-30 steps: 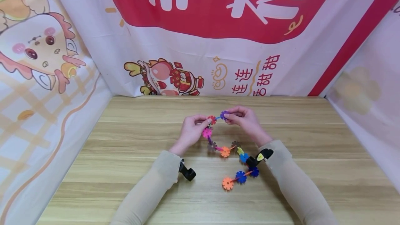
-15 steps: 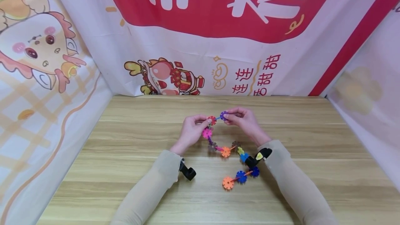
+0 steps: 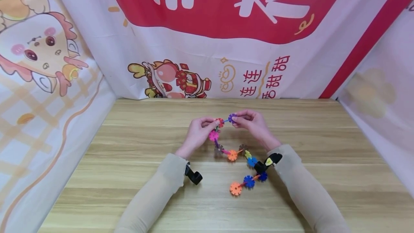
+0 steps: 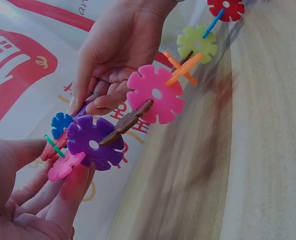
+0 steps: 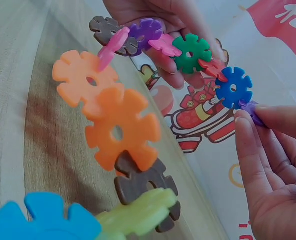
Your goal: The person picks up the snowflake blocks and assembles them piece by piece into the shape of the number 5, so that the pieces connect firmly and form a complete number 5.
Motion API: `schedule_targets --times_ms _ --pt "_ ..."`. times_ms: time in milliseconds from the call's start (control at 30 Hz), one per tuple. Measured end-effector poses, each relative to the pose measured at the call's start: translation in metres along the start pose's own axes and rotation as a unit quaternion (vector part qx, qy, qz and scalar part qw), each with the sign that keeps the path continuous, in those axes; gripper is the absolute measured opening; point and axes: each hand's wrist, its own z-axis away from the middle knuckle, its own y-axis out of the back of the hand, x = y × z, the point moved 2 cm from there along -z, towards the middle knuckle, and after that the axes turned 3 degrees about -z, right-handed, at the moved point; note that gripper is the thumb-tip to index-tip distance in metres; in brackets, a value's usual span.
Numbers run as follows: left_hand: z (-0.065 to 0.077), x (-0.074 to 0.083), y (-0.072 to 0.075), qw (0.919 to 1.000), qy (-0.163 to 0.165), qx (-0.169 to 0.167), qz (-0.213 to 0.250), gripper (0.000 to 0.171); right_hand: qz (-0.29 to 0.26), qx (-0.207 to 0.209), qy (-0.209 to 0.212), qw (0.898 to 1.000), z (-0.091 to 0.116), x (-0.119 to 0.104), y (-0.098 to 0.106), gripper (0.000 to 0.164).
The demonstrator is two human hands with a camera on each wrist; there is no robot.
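A chain of flower-shaped plastic snowflake discs hangs between my hands and runs down in a curve. At its upper end my right hand [image 3: 253, 125] pinches a purple disc [image 3: 231, 118] between thumb and fingers. My left hand [image 3: 198, 134] grips the red disc [image 3: 220, 122] close by. Linking those two is a blue disc [image 5: 233, 87], seen face-on in the right wrist view. Below the left fingers come a green disc [image 5: 190, 52] and a pink disc [image 3: 213, 135]. Further along are an orange disc [image 3: 232, 155] and a light-blue disc [image 3: 252, 161], partly beside the right wrist camera.
The chain's other end, with a blue disc [image 3: 249, 181] and an orange end disc [image 3: 235, 188], lies toward the front of the wooden table [image 3: 129, 161]. A printed cloth [image 3: 194, 53] stands behind the table, with more cloth at both sides.
Almost nothing differs. Both hands stay in place with the same hold on the red and purple discs.
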Motion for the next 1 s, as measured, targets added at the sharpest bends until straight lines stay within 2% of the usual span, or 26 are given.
schedule_targets --times_ms 67,233,300,433,733,1000 --pt "-0.0002 0.0008 -0.0003 0.9998 0.007 -0.012 0.016 0.029 0.001 -0.001 0.003 1.000 -0.0006 0.0000 0.0000 0.021" --pt "-0.0012 0.0003 -0.0019 0.9989 0.009 -0.045 0.009 0.038 0.014 -0.008 0.010 1.000 -0.0002 -0.0016 -0.0024 0.024" --pt "-0.0019 -0.0008 -0.0022 0.9987 0.011 -0.050 -0.001 0.038 0.020 -0.011 0.012 1.000 0.0002 -0.0027 -0.0044 0.025" --pt "-0.0019 -0.0012 -0.0023 0.9982 0.018 -0.057 0.008 0.035 0.021 -0.013 0.010 1.000 -0.0004 -0.0017 -0.0066 0.026" --pt "-0.0016 -0.0010 -0.0035 0.9985 0.007 -0.051 0.015 0.032 0.031 -0.009 0.006 0.999 0.0004 -0.0001 -0.0070 0.026" --pt "-0.0017 -0.0019 -0.0049 0.9985 0.017 -0.041 0.030 0.030 0.016 -0.011 0.008 1.000 0.0014 -0.0025 -0.0083 0.022"
